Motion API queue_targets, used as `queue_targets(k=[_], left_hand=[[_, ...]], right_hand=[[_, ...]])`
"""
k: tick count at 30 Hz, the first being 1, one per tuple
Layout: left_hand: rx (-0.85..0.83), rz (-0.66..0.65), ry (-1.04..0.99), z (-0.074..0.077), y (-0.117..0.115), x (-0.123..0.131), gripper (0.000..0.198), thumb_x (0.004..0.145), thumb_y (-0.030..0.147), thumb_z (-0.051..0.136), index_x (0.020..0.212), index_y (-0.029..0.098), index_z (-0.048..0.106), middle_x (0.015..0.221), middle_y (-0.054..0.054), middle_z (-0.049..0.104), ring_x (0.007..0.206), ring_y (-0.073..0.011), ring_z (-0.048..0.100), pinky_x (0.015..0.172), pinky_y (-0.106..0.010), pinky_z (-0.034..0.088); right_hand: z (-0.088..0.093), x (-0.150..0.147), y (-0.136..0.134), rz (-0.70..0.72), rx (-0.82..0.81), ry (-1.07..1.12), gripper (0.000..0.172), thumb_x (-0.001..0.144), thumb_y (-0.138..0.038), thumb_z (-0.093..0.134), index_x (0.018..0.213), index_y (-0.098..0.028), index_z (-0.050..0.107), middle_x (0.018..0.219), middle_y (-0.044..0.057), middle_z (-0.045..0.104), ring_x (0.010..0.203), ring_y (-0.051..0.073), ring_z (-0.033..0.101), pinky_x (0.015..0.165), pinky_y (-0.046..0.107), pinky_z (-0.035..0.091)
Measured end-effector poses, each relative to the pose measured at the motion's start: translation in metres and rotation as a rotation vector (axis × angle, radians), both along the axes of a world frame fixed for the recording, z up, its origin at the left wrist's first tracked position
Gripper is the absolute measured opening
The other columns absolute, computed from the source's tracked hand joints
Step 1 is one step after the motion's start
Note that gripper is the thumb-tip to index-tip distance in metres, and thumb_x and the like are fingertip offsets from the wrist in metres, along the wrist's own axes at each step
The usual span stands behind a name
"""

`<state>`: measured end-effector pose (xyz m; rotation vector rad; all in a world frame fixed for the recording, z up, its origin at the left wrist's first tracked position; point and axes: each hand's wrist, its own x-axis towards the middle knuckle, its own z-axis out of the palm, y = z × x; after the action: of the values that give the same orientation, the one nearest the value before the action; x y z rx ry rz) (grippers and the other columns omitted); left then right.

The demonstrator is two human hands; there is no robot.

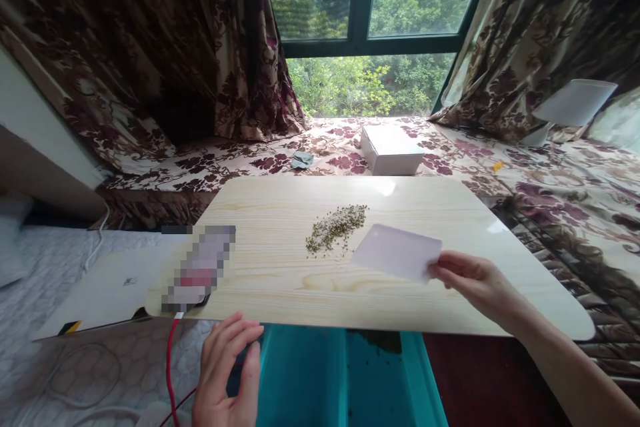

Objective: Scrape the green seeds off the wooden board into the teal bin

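Note:
My right hand (473,278) pinches the right end of a flat white card (397,250) between thumb and fingers. The card is held over the pale wooden tabletop (280,280), its left edge close to a loose heap of small green beans mixed with white grains (336,230). At the table's front edge, my left hand (227,367) has its thumb and fingers apart and holds nothing. It is beside a teal bin (300,373) below the table, whose right compartment contains some dark green bits (383,340).
A pixelated phone-like device (203,267) with a red cable (170,360) lies on the table's left end. Behind the table, a white box (391,150) and a grey-blue cloth (302,160) sit on the flowered window ledge. A white lamp (577,101) stands far right.

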<state>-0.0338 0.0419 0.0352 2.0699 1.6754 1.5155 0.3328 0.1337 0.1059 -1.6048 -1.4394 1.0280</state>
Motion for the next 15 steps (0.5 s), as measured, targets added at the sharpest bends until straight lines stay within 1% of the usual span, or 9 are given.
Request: queue_targets(k=[1, 3, 5, 9, 12, 15], left_hand=[[0.0, 0.004, -0.006, 0.0, 0.002, 0.0, 0.02, 0.089, 0.013, 0.05, 0.102, 0.023, 0.061, 0.103, -0.004, 0.06, 0.109, -0.0232, 0.053, 0.096, -0.038, 0.038], [-0.007, 0.012, -0.011, 0.0, 0.005, 0.002, 0.019, 0.09, 0.013, 0.05, 0.101, 0.023, 0.061, 0.103, -0.004, 0.059, 0.108, -0.0231, 0.052, 0.096, -0.039, 0.038], [-0.007, 0.016, -0.02, 0.001, 0.009, 0.005, 0.019, 0.091, 0.013, 0.049, 0.101, 0.024, 0.06, 0.103, -0.004, 0.059, 0.108, -0.0233, 0.052, 0.096, -0.041, 0.038], [-0.013, 0.01, -0.032, 0.001, 0.014, 0.009, 0.019, 0.091, 0.013, 0.048, 0.101, 0.025, 0.06, 0.104, -0.004, 0.059, 0.11, -0.0238, 0.051, 0.097, -0.043, 0.038], [-0.027, 0.014, -0.04, -0.001, 0.014, 0.009, 0.019, 0.091, 0.013, 0.048, 0.101, 0.025, 0.06, 0.105, -0.004, 0.059, 0.11, -0.0239, 0.051, 0.096, -0.043, 0.038], [-0.03, 0.022, -0.04, -0.004, 0.014, 0.006, 0.019, 0.091, 0.013, 0.049, 0.102, 0.025, 0.06, 0.105, -0.004, 0.059, 0.11, -0.0242, 0.052, 0.096, -0.043, 0.038]], right_hand=[[-0.003, 0.004, 0.0, -0.098, 0.025, -0.007, 0.04, 0.057, -0.053, 0.074, 0.078, -0.018, 0.074, 0.071, 0.006, 0.072, 0.058, 0.018, 0.059, 0.051, 0.027, 0.048], [-0.007, 0.007, -0.001, -0.213, 0.062, -0.007, 0.039, 0.056, -0.052, 0.074, 0.076, -0.018, 0.073, 0.063, 0.005, 0.07, 0.051, 0.016, 0.055, 0.046, 0.027, 0.045], [-0.009, 0.002, -0.003, -0.236, 0.065, -0.015, 0.036, 0.059, -0.048, 0.072, 0.078, -0.018, 0.072, 0.06, 0.004, 0.068, 0.049, 0.015, 0.053, 0.045, 0.027, 0.045], [-0.012, -0.021, -0.008, -0.233, 0.062, -0.012, 0.035, 0.063, -0.045, 0.067, 0.083, -0.016, 0.069, 0.057, 0.003, 0.066, 0.049, 0.016, 0.054, 0.044, 0.026, 0.045], [-0.014, -0.035, -0.008, -0.257, 0.07, -0.024, 0.032, 0.064, -0.043, 0.065, 0.083, -0.018, 0.067, 0.053, 0.002, 0.063, 0.047, 0.017, 0.055, 0.044, 0.026, 0.045], [-0.014, -0.039, -0.007, -0.274, 0.072, -0.046, 0.028, 0.064, -0.041, 0.063, 0.08, -0.019, 0.066, 0.05, 0.0, 0.061, 0.045, 0.016, 0.053, 0.044, 0.026, 0.044]])
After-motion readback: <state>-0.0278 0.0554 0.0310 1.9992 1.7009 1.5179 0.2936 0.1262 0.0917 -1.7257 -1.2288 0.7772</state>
